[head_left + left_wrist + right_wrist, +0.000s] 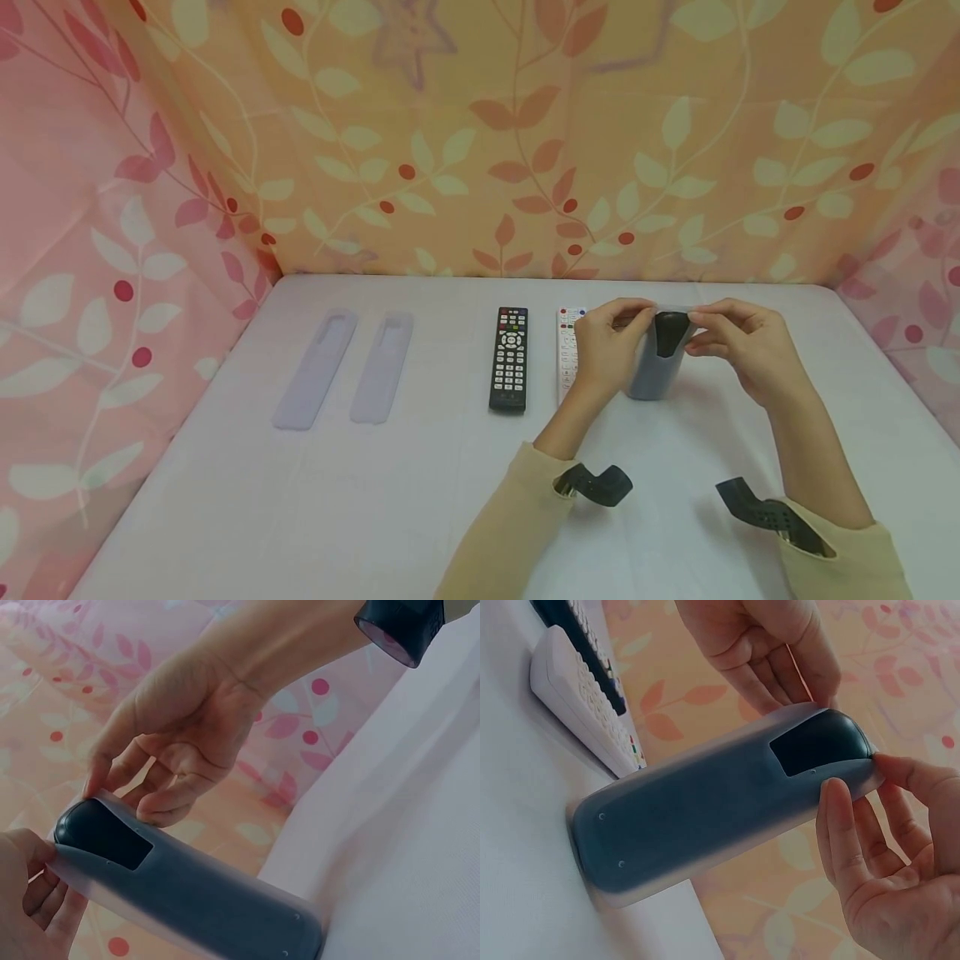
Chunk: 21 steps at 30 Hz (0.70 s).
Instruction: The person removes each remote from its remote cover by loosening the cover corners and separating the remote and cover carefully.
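Observation:
A dark remote control (670,334) stands tilted on one end on the table, inside a translucent silicone sleeve (654,377). Its bare black end shows through the cut-out of the sleeve (682,817) at the top. My left hand (609,342) pinches the sleeve's upper edge on the left side. On the opposite side, my right hand (746,346) pinches the same edge between thumb and fingers. In the left wrist view both hands hold the sleeve's rim around the remote's black end (105,832). The remote's button side faces away and is hidden.
A black remote (509,358) lies left of my hands. Beside it is a white remote (566,354), partly covered by my left hand. Two empty translucent sleeves, one (315,371) left of the other (382,368), lie farther left on the white table (337,517). Patterned curtains (450,167) enclose the table.

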Available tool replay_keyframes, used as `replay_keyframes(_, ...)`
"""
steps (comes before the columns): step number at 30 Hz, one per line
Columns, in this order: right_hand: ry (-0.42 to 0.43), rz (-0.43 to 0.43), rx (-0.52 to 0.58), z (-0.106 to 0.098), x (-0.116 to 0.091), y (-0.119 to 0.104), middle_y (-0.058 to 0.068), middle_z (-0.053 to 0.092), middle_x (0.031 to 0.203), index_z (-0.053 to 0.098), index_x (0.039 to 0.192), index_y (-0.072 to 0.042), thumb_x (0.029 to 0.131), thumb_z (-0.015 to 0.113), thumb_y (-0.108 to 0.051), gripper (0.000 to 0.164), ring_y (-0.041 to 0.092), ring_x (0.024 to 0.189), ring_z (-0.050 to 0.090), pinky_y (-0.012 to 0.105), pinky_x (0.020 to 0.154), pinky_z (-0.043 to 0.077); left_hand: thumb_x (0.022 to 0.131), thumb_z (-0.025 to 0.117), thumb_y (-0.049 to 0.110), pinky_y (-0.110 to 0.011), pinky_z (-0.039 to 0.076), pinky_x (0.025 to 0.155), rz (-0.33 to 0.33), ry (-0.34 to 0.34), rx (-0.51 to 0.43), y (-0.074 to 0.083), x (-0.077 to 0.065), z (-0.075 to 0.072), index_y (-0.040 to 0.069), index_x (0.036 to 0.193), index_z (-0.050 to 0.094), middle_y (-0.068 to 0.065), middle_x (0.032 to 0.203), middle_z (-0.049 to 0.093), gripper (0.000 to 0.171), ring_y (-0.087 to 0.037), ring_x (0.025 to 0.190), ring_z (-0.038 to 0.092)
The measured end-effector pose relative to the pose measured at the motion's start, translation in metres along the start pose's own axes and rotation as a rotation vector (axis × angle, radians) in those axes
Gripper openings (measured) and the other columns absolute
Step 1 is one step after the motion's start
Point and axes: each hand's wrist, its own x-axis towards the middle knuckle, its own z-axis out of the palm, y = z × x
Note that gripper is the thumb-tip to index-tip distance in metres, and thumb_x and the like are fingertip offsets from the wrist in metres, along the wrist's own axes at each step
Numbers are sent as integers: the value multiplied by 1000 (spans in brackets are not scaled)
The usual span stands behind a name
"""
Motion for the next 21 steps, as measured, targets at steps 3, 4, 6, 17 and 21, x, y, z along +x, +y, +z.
replay_keyframes(3, -6, 2, 12, -1, 0, 1, 0, 75, 91, 82, 97, -7, 100, 63, 9, 25, 16, 67, 75, 25, 67, 63, 97, 74, 1, -13, 57, 76, -11, -3, -18, 0, 0, 0, -3, 103, 80, -14, 95, 81, 10, -3, 80, 73)
replay_keyframes(4, -8, 3, 13, -1, 0, 1, 0, 75, 91, 82, 97, -7, 100, 63, 9, 25, 16, 68, 75, 25, 67, 63, 97, 74, 1, -13, 58, 76, -16, -3, -24, 0, 0, 0, -4, 103, 80, -15, 95, 81, 10, -3, 80, 73)
replay_keyframes(6, -13, 4, 8, -2, 0, 2, 0, 76, 92, 82, 99, -7, 101, 63, 9, 25, 15, 68, 75, 25, 68, 63, 97, 74, 1, -14, 58, 77, -31, -5, -39, 0, 0, 0, -4, 103, 80, -15, 95, 80, 10, -3, 80, 72)
replay_keyframes(17, -11, 20, 22, -5, -1, 4, 0, 75, 88, 81, 98, -9, 100, 64, 9, 25, 13, 72, 74, 22, 68, 62, 98, 74, 3, -14, 58, 77, -87, -27, -79, 0, -1, 1, -3, 105, 80, -16, 97, 80, 11, 2, 79, 68)
replay_keyframes(21, 7, 21, 7, -4, -1, 5, 0, 74, 87, 81, 98, -10, 100, 66, 7, 23, 12, 71, 73, 22, 68, 62, 98, 73, 2, -14, 58, 78, -91, -23, -86, 0, -1, 1, -4, 106, 80, -16, 97, 80, 12, 1, 80, 69)
